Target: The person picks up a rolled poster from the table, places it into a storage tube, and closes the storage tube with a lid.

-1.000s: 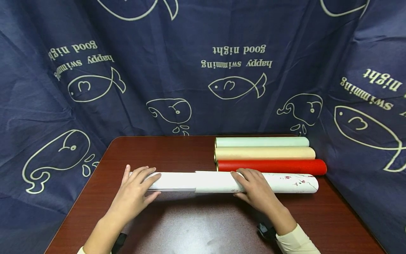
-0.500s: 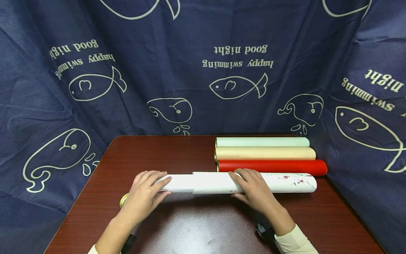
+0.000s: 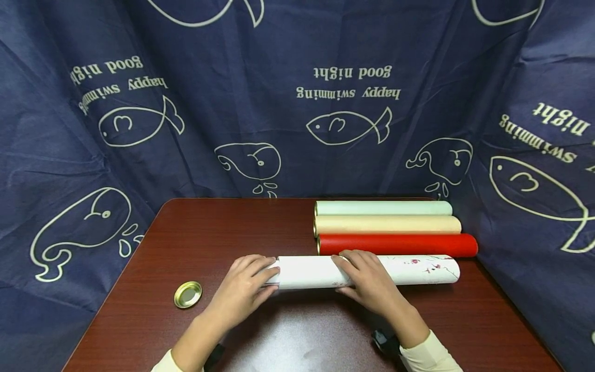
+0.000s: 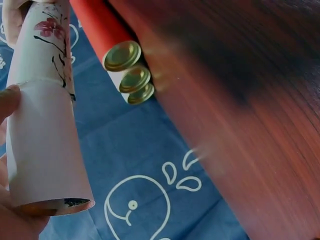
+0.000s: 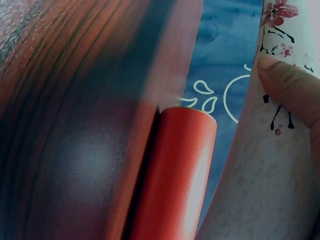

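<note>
A white cardboard tube [image 3: 418,268] with a plum-blossom print lies crosswise above the table in the head view. A rolled sheet of white paper [image 4: 45,150] sticks out of the tube's left mouth, and its hollow near end shows in the left wrist view. My left hand [image 3: 244,287] grips this roll, fingers over the top and thumb below, close against the mouth. Around the middle of the tube, my right hand [image 3: 372,281] holds on, its thumb lying along the print in the right wrist view. How far the paper reaches inside is hidden.
Just behind the printed tube lies a red tube [image 3: 400,245]. Beyond it are a cream tube [image 3: 390,225] and a pale green tube [image 3: 386,208], side by side. A round gold metal lid [image 3: 188,295] rests on the brown table [image 3: 223,227] at left. Blue curtain [image 3: 279,103] surrounds the table.
My left hand has moved right with the roll, and much less paper shows outside the tube. The gold lid has come into sight behind that hand. The right hand has hardly moved.
</note>
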Action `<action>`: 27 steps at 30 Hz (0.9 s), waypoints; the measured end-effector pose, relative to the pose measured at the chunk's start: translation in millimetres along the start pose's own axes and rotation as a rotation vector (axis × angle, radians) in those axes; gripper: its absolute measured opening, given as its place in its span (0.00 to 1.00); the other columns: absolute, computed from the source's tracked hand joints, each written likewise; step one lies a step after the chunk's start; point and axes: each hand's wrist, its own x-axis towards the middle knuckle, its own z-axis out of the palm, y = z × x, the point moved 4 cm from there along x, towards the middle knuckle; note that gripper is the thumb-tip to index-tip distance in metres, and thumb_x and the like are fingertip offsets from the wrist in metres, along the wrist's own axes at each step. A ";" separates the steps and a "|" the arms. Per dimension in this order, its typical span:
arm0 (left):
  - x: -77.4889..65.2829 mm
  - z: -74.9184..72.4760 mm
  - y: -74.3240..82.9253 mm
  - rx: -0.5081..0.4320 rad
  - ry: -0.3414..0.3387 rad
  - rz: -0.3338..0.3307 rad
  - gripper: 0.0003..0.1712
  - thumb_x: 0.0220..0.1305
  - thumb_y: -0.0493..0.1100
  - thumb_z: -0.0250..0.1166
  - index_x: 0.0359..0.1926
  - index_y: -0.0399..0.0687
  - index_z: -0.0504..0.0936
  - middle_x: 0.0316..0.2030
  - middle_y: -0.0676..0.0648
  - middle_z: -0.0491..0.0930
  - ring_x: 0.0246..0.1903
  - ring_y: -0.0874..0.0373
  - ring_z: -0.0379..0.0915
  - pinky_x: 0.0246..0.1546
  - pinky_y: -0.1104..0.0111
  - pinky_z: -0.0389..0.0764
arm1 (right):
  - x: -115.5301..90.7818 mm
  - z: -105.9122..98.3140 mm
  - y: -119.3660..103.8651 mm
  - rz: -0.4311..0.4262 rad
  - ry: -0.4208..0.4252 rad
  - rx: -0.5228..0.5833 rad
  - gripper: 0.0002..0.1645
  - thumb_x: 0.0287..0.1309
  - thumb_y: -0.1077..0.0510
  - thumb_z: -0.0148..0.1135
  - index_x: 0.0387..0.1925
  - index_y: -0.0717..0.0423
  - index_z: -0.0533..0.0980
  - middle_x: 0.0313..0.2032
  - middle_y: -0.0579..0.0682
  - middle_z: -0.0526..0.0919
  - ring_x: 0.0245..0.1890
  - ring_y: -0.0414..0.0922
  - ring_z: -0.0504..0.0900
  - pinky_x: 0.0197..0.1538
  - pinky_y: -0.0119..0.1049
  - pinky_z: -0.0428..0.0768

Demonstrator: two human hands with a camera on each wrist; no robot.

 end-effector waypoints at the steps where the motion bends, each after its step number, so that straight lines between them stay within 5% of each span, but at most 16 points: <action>1: 0.9 0.3 0.5 -0.012 0.001 0.002 0.22 0.51 0.45 0.79 0.47 0.48 0.86 0.53 0.47 0.82 0.53 0.50 0.75 0.55 0.53 0.75 | 0.0 0.0 -0.1 0.000 0.000 -0.001 0.48 0.35 0.46 0.84 0.61 0.53 0.74 0.53 0.56 0.78 0.52 0.56 0.77 0.56 0.53 0.73; 8: -1.3 -5.7 -6.0 -0.062 0.027 -0.001 0.25 0.46 0.44 0.81 0.47 0.46 0.86 0.53 0.47 0.80 0.56 0.48 0.74 0.57 0.53 0.75 | -2.2 1.1 2.4 0.010 0.001 0.012 0.48 0.34 0.48 0.84 0.60 0.54 0.73 0.53 0.55 0.78 0.51 0.55 0.77 0.56 0.53 0.74; 18: -18.8 -24.7 -30.3 -0.153 0.065 -0.153 0.33 0.43 0.39 0.83 0.53 0.43 0.83 0.56 0.47 0.77 0.55 0.51 0.74 0.49 0.58 0.80 | -5.8 0.3 6.7 0.025 0.009 0.029 0.49 0.35 0.51 0.84 0.61 0.55 0.72 0.53 0.55 0.77 0.52 0.56 0.77 0.55 0.53 0.73; 27: -20.9 -16.9 -29.3 -0.305 0.120 -0.144 0.30 0.44 0.35 0.81 0.51 0.43 0.83 0.55 0.50 0.77 0.51 0.53 0.78 0.55 0.81 0.69 | -2.4 1.4 2.6 0.013 0.014 0.048 0.47 0.35 0.49 0.83 0.60 0.55 0.73 0.52 0.55 0.78 0.51 0.55 0.77 0.55 0.52 0.74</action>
